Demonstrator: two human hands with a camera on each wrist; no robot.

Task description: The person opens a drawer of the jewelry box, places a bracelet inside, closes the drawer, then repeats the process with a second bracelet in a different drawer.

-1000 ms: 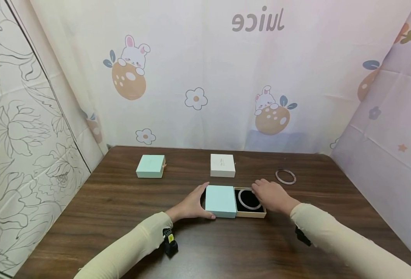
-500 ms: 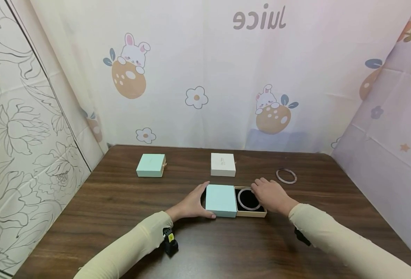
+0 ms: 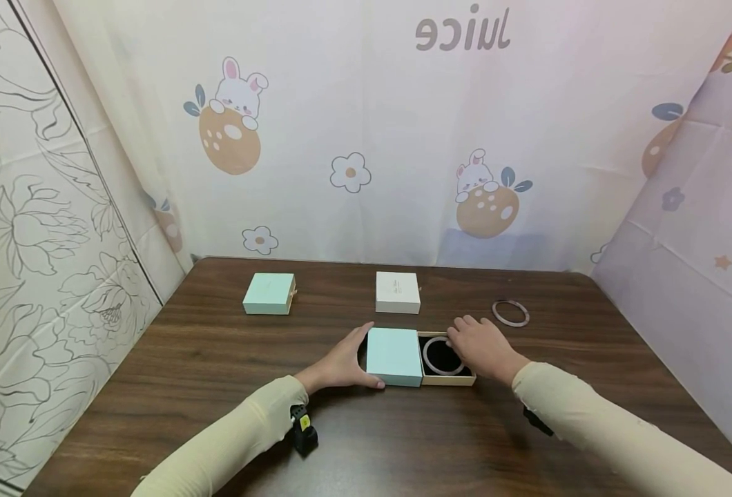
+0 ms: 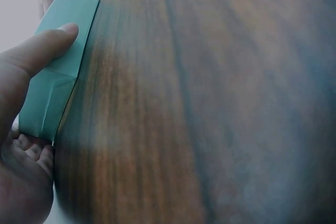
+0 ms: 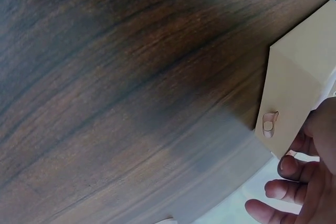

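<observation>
Your left hand (image 3: 340, 362) holds the blue box (image 3: 393, 352) on its left side. Your thumb (image 4: 48, 48) lies on the front wall, and your other fingers go round the back. The box sits flat on the brown table (image 3: 173, 386).

A tray (image 3: 449, 380) sticks out of the right side of the box. A black pad (image 3: 444, 355) fills the tray, and a pale ring (image 3: 426, 356) lies on it. Your right hand (image 3: 483, 347) is at the far right corner of the tray, and it hides a bit of the ring. Up close, some fingers on that hand hang loosely bent just beside the tray. The tips of the rest are hidden, so I cannot tell if they pinch the ring, grip the tray or only touch. A little tab (image 5: 269, 124) is on the end of the tray.

Behind the blue box is a white box (image 3: 397, 293), and a mint box (image 3: 268, 293) is far off to its left. One more ring, the loose ring (image 3: 512, 324), lies flat on the table just past your right hand. A cloth (image 3: 304, 103) with bunnies and flowers hangs at the back.
</observation>
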